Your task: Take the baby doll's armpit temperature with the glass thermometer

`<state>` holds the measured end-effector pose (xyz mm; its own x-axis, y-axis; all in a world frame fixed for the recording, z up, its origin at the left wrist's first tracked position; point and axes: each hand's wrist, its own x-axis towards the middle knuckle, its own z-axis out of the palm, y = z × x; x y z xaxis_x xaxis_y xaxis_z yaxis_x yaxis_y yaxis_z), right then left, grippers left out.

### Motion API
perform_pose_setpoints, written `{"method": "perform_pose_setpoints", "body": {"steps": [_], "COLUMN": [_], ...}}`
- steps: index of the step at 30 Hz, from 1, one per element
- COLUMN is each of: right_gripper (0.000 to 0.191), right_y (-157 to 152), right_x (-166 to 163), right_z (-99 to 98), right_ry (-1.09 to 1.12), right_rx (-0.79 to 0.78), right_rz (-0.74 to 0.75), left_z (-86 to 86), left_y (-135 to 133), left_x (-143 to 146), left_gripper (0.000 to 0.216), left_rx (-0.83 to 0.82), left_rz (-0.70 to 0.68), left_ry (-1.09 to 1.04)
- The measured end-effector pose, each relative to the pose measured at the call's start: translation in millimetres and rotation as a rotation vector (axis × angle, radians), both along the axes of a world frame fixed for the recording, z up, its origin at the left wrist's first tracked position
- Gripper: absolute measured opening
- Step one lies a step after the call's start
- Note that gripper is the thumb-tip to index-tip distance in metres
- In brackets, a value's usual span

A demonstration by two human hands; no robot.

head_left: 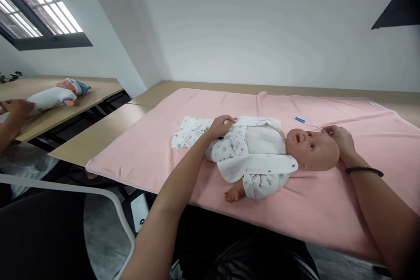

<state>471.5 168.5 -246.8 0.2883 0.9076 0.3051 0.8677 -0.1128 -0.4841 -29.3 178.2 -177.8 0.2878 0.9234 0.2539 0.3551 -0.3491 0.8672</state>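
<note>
A baby doll (311, 151) in a white patterned suit (249, 153) lies on its back on a pink blanket (269, 214), head to the right. My left hand (220, 126) rests on the doll's belly, fingers curled over the cloth. My right hand (339, 138) sits at the top of the doll's head, fingers pinched on the end of a thin stick with a blue tip (306, 123), which lies over the blanket behind the head. A black band circles my right wrist.
The blanket covers a wooden table (108, 133) against a white wall. At the left, another person's hand (16, 107) touches a second doll (59, 94) on a separate table. A chair back (108, 203) stands at the lower left.
</note>
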Motion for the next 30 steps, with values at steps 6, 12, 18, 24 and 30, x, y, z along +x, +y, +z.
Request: {"method": "perform_pose_setpoints", "body": {"steps": [6, 12, 18, 24, 30], "right_gripper": [0.016, 0.016, 0.016, 0.018, 0.019], "right_y": [-2.4, -3.2, -4.5, -3.9, -0.3], "right_x": [-9.4, -15.9, -17.0, -11.5, -3.7], "right_z": [4.5, 8.1, 9.5, 6.1, -0.7], "right_ry": [-0.008, -0.041, -0.057, -0.054, -0.041], "right_rx": [0.039, 0.040, 0.032, 0.029, 0.044], "right_rz": [-0.007, -0.033, -0.032, -0.021, 0.011], "left_z": [4.3, 3.0, 3.5, 5.0, 0.6], "left_y": [-1.5, 1.7, 1.8, -0.5, 2.7], "left_x": [-0.3, -0.2, -0.7, -0.3, -1.2], "left_gripper": [0.013, 0.012, 0.014, 0.012, 0.012], "left_rx": [0.039, 0.054, 0.030, 0.014, -0.001], "left_rz": [-0.006, -0.029, -0.034, -0.003, -0.016], "left_ry": [0.001, -0.024, -0.014, 0.014, 0.007]}}
